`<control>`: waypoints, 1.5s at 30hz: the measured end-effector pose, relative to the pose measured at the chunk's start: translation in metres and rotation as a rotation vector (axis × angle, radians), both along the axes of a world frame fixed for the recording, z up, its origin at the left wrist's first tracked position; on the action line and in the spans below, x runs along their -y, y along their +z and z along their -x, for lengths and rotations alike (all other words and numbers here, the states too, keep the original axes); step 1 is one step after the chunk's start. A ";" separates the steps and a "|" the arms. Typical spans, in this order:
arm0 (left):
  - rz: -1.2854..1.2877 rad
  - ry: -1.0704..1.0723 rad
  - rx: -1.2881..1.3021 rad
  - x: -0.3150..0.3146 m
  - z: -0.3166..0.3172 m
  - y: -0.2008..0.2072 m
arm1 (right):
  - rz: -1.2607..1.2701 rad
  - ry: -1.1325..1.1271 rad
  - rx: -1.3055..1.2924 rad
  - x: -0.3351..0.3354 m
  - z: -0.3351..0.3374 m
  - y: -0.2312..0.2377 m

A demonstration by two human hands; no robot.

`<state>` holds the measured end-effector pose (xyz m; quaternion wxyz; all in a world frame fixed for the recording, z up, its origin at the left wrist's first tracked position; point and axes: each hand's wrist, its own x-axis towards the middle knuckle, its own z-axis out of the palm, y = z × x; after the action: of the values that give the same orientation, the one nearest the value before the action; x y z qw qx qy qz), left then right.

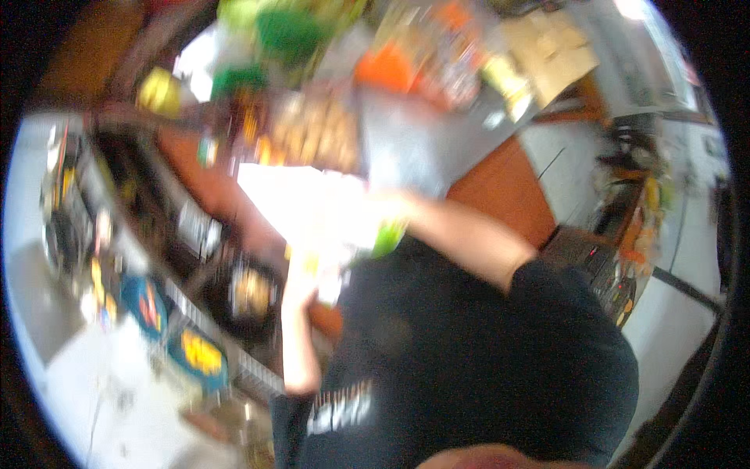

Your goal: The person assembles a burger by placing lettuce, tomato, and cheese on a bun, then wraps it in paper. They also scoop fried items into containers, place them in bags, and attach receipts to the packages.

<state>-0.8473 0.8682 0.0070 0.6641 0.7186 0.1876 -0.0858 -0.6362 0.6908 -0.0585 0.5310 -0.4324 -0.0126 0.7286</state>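
A flat, glaring white thing with green and yellow patches along its near side, perhaps a package [301, 207], is in front of my chest. Overexposure hides its detail. My left hand [301, 283] is at its near edge and appears to grip it, though the fingers are blurred. From the right, my right forearm reaches across to the same thing, and my right hand [393, 206] lies on its right side, its fingers washed out by glare. Just beyond is a tray or pile of brown, rounded items [316, 131].
A grey sheet or bag [406, 137] lies on the reddish-brown table [504, 191]. Orange and green packages and a cardboard box [551, 51] crowd the far side. Blue-green trays [183, 363] and a black container [250, 293] stand at left. A dark device [586, 258] is at right.
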 end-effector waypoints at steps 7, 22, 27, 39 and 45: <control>0.160 0.160 -0.044 0.022 -0.036 0.043 | -0.049 0.594 0.941 -0.005 -0.012 0.080; 0.255 -0.789 0.141 0.313 -0.282 0.153 | 0.177 -0.367 1.305 0.416 -0.062 0.224; 0.300 -1.064 0.136 0.545 -0.361 0.161 | 0.479 -0.576 1.181 0.628 -0.054 0.231; 0.209 -1.446 0.057 0.988 -0.576 0.120 | 0.566 -0.961 1.302 1.031 -0.174 0.191; 0.245 -1.610 -0.124 1.223 -0.698 0.150 | 0.632 -1.255 1.105 1.219 -0.266 0.223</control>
<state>-0.1489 -0.3549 0.1567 0.4613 0.5495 -0.3603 -0.5962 -0.3698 -0.5278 0.1647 0.6062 -0.7752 0.1736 -0.0388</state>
